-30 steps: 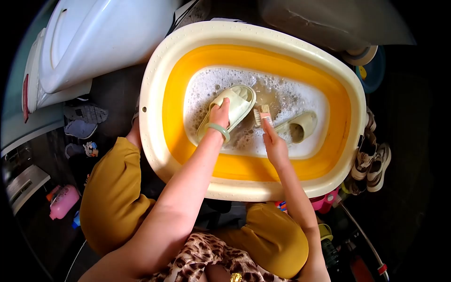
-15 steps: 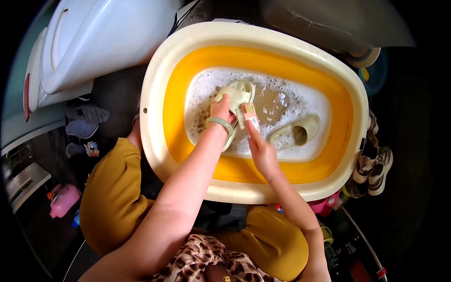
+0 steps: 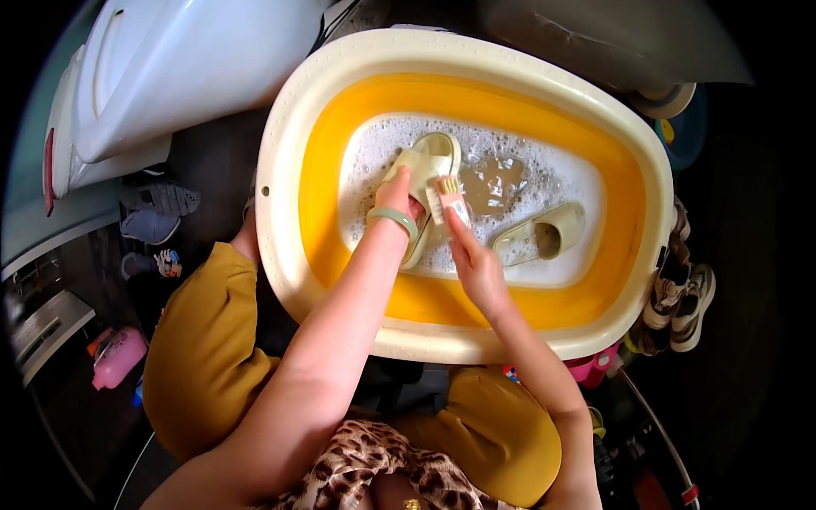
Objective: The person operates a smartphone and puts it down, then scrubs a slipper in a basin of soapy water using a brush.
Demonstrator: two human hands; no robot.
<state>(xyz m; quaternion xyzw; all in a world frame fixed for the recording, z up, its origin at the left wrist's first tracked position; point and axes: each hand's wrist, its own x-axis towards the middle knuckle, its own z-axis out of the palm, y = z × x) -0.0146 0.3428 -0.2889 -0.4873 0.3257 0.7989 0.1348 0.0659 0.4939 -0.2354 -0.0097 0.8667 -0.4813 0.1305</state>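
A pale green slipper (image 3: 439, 151) is tilted over the soapy water (image 3: 495, 183), gripped by my left hand (image 3: 398, 199) around its middle, thumb on the strap. In my right hand (image 3: 478, 270) is a pink-backed scrub brush (image 3: 450, 202) with pale bristles, held by its handle. Its bristles are against or very near the slipper's side; exact contact is hard to make out. The matching slipper (image 3: 544, 234) lies in the suds to the right, apart from both hands. All of this is inside a cream and yellow tub (image 3: 280, 246).
Sneakers (image 3: 693, 308) stand right of the tub, grey shoes (image 3: 153, 223) to its left. A pink bottle (image 3: 119, 357) is at the lower left. A white basin-like fixture (image 3: 200, 72) rises at upper left. My knees flank the tub's near side.
The brush has shifted slightly left along the slipper's side and turned a little. Both hands keep their holds. The tub appears slightly higher and further right in view.
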